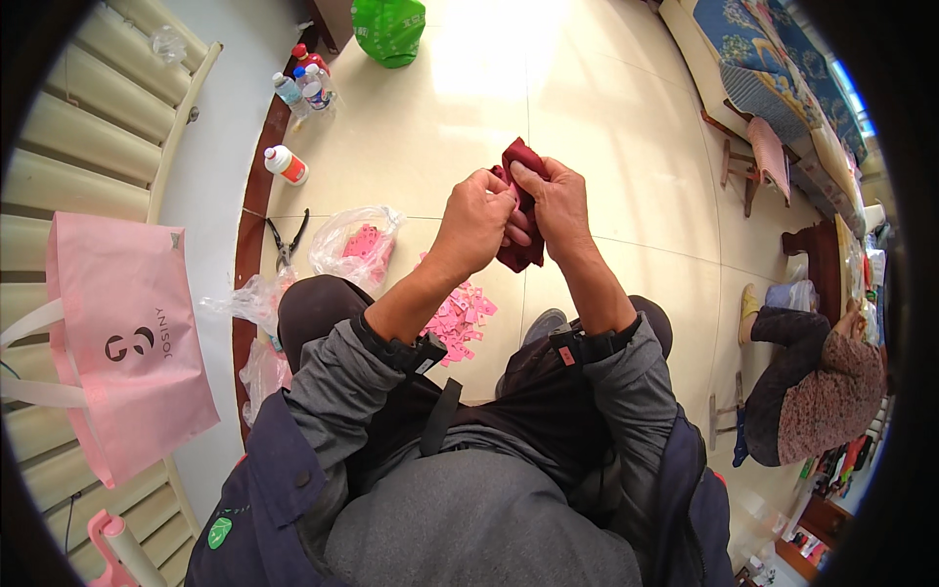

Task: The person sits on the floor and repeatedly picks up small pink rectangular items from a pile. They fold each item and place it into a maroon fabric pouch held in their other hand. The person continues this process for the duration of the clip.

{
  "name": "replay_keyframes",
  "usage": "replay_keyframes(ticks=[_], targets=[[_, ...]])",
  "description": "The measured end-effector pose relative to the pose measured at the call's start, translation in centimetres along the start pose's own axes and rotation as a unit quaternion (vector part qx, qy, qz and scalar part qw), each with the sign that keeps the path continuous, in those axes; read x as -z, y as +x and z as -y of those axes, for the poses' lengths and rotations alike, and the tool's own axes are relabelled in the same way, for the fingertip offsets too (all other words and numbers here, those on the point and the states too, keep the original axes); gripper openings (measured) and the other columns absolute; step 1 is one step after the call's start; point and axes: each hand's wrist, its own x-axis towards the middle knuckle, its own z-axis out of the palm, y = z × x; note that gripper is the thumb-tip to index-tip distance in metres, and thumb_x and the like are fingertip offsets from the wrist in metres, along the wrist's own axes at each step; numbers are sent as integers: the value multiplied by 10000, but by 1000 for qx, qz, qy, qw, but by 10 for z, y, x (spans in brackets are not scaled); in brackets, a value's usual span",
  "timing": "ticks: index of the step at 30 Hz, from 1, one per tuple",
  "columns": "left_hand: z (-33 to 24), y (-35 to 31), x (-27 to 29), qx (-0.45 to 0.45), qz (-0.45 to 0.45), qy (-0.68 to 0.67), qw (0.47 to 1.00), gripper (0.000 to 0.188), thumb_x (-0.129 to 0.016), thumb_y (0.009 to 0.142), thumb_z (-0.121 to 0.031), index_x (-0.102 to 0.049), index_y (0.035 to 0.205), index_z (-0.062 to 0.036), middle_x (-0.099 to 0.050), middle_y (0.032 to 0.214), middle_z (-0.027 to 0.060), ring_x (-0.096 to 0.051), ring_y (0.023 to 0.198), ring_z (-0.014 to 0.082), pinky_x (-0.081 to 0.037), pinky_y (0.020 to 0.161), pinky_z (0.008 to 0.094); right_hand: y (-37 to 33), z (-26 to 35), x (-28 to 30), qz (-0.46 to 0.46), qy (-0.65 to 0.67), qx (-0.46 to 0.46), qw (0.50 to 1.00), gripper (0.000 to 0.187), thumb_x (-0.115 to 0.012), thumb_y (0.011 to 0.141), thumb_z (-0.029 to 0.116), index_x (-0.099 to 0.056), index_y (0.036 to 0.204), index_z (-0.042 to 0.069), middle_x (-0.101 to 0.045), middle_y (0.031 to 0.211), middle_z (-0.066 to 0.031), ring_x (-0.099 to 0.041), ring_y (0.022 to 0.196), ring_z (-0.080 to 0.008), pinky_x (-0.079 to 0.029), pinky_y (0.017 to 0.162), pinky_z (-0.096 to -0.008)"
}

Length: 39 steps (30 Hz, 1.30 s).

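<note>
Out over the floor in front of me, both hands are on a folded piece of dark red cloth (524, 256). My right hand (561, 203) grips its right side, the thumb pressed on top near the upper fold. On the left edge, the fingers of my left hand (474, 220) are closed in a pinch, with its lower fingers against the cloth. A small pink bit shows by the left fingertips; its kind is unclear. Below my hands, a loose pile of small pink tags (464, 321) lies on the floor between my legs.
Left of my knees lie a clear plastic bag (333, 245) of pink pieces and a black-handled cutting tool (288, 241). Several bottles (311, 90) and a green bag (388, 31) stand farther off. A pink bag (129, 338) is at far left. Another person (817, 391) sits at right.
</note>
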Motion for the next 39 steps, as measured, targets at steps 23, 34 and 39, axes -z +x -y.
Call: replay_keyframes(ticks=[23,34,39], targets=[[-1,-1,12,34,-6,-42,999,171,-545,1033,-155,-514,1020,12,-735,850,212,-733,636,242,-557,534,302,-3,7,9,31,157,-69,985,273,-632,1033,255,-703,979,-4,-706,827,-70,-604,629,-121,-496,547,-275],[0,-2,8,49,14,-78,996,137,-507,997,-99,-494,1012,37,-725,829,232,-730,624,260,-570,543,321,8,-2,3,-82,-31,41,995,224,-706,939,182,-709,798,9,-641,644,-30,-553,563,-101,-437,508,-291],[-3,-3,19,53,-5,-48,997,161,-515,1029,-140,-516,1038,21,-731,874,229,-734,680,261,-589,630,333,2,-2,7,-16,113,-40,993,205,-700,976,212,-721,932,13,-678,763,-31,-576,593,-103,-449,507,-271]])
